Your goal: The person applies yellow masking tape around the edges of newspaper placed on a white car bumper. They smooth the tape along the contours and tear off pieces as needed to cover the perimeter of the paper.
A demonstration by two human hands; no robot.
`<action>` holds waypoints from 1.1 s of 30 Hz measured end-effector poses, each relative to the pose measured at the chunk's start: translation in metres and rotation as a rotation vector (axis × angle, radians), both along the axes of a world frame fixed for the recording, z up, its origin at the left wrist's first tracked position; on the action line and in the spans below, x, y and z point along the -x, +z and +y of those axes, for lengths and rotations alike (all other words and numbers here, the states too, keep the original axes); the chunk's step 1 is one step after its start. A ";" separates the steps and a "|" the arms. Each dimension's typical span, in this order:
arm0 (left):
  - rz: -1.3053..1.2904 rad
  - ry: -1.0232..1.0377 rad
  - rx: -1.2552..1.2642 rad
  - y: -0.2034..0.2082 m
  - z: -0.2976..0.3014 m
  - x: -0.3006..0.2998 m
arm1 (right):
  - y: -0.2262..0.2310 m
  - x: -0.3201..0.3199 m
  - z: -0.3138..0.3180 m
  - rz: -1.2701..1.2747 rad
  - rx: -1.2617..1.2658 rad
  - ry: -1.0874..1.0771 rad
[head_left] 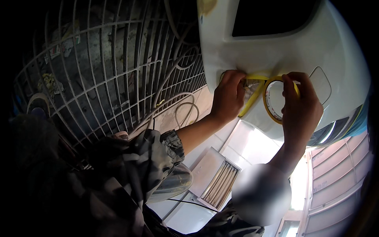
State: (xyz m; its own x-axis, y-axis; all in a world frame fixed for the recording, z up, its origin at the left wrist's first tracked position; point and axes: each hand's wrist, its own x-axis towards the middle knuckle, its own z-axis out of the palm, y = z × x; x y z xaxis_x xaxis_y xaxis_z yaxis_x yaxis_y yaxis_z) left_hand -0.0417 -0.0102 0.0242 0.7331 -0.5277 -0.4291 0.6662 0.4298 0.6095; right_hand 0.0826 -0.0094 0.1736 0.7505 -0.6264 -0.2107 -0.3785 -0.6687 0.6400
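Observation:
A white vehicle body panel (252, 53) fills the upper right. On it, yellow masking tape (253, 99) borders a small patch of grey, printed-looking covering. My left hand (229, 96) is at the patch's left edge, fingers closed on the end of the tape strip stretched along the top. From there the strip runs right to a roll of yellow masking tape (269, 111), its white core facing me. My right hand (301, 100) grips that roll, with the thumb and fingers over its right rim. The left fingertips are partly hidden.
Metal floor grating (118, 73) lies at left, with crumpled scraps beneath it. A hose (158, 91) loops over the grating beside the panel. A square outline (326, 85) marks the body right of my hand. Below stand a slatted lamp-like fixture (221, 183) and a pale panelled wall (335, 173).

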 end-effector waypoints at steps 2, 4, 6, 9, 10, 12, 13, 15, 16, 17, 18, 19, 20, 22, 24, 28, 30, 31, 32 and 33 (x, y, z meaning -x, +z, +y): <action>-0.043 -0.042 0.033 -0.005 0.005 -0.002 | -0.001 0.000 0.000 -0.004 0.006 -0.004; -0.089 -0.083 0.075 -0.002 0.015 -0.004 | 0.005 0.005 0.003 -0.023 0.034 -0.050; -0.167 -0.107 0.086 0.000 0.020 0.003 | 0.008 0.006 0.007 -0.035 0.065 -0.087; -0.221 -0.177 0.105 -0.004 0.024 0.001 | 0.009 0.005 0.008 -0.047 0.096 -0.128; -0.227 -0.206 0.111 -0.007 0.024 0.000 | 0.008 0.004 0.009 -0.052 0.094 -0.135; -0.207 -0.213 0.154 -0.013 0.022 -0.003 | 0.007 0.001 0.010 -0.060 0.101 -0.164; -0.197 -0.217 0.175 -0.015 0.022 -0.005 | 0.006 0.000 0.011 -0.063 0.110 -0.185; -0.166 -0.218 0.194 -0.016 0.023 -0.007 | 0.005 -0.001 0.010 -0.061 0.114 -0.179; -0.151 -0.226 0.210 -0.016 0.025 -0.009 | 0.006 0.002 0.008 -0.057 0.117 -0.159; -0.159 -0.238 0.240 -0.016 0.026 -0.011 | 0.006 0.003 0.007 -0.053 0.119 -0.140; -0.166 -0.249 0.271 -0.016 0.027 -0.013 | 0.006 0.003 0.007 -0.055 0.114 -0.158; -0.175 -0.258 0.298 -0.015 0.028 -0.015 | 0.006 0.002 0.007 -0.058 0.104 -0.173; -0.166 -0.281 0.306 -0.015 0.026 -0.017 | 0.007 0.002 0.007 -0.061 0.096 -0.189; -0.149 -0.318 0.318 -0.015 0.023 -0.020 | 0.007 0.002 0.006 -0.060 0.073 -0.158; -0.193 -0.292 0.319 -0.017 0.025 -0.019 | 0.007 0.000 0.005 -0.081 0.027 -0.142; -0.373 -0.292 0.230 -0.013 0.024 -0.007 | 0.008 0.000 0.009 -0.223 -0.218 -0.271; -0.401 -0.294 0.193 -0.010 0.027 -0.004 | 0.009 0.001 0.013 -0.290 -0.371 -0.327; -0.416 -0.295 0.174 -0.008 0.028 -0.003 | 0.010 0.003 0.014 -0.309 -0.427 -0.328; -0.407 -0.292 0.176 -0.008 0.027 -0.003 | 0.010 0.004 0.015 -0.327 -0.483 -0.329; -0.399 -0.289 0.177 -0.008 0.027 -0.003 | 0.011 0.004 0.015 -0.317 -0.495 -0.318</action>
State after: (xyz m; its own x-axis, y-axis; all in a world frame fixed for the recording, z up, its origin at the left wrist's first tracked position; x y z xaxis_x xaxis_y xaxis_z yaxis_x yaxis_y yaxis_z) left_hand -0.0390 0.0164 0.0166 0.6351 -0.7717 -0.0323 0.5037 0.3821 0.7748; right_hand 0.0790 0.0059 0.1849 0.6181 -0.7136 -0.3298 -0.7251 -0.6795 0.1114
